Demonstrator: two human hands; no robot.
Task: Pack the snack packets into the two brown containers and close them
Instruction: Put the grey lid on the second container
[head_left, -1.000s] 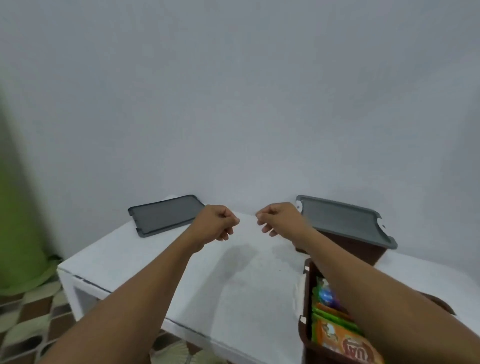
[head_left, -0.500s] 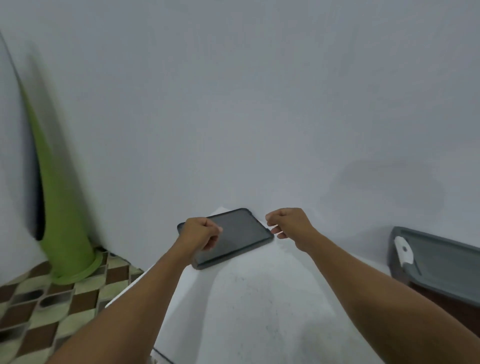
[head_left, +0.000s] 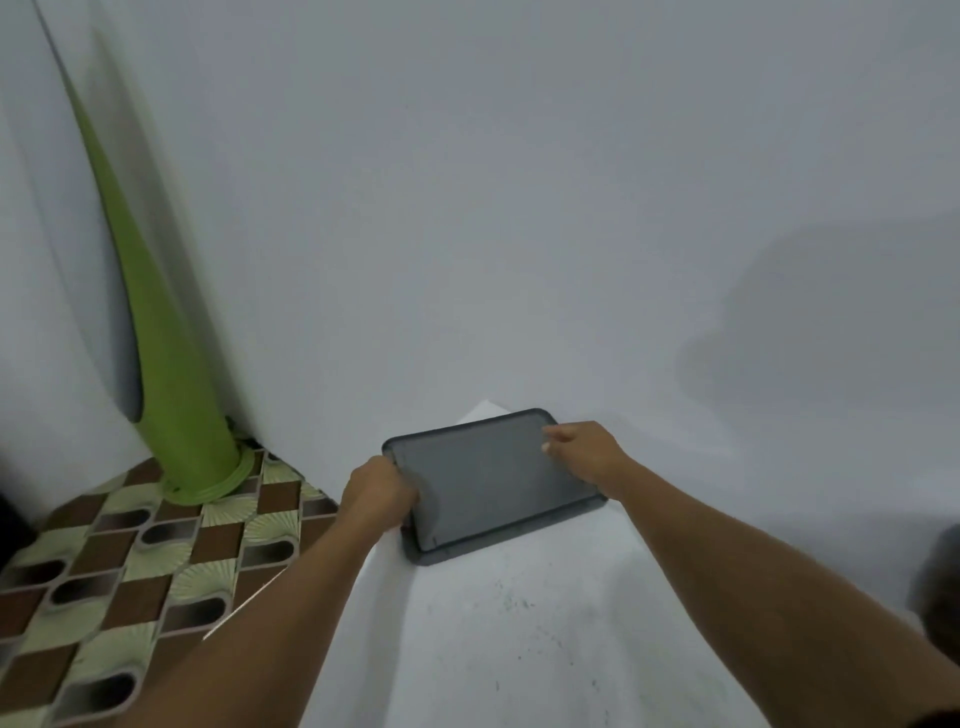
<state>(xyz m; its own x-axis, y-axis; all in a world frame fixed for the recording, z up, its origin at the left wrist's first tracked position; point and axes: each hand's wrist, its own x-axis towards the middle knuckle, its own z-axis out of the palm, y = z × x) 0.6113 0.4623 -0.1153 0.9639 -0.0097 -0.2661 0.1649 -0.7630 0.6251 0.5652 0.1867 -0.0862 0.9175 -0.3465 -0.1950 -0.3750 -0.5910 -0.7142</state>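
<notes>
White table (head_left: 519, 649) bears flat grey lid (head_left: 493, 480); left hand (head_left: 376, 493) grips its edge.

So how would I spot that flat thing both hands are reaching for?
Find the white table against the grey wall; at its far corner lies a flat dark grey plastic lid with rounded corners. The left hand and right hand flank it, and it is the only dark slab there.
</notes>
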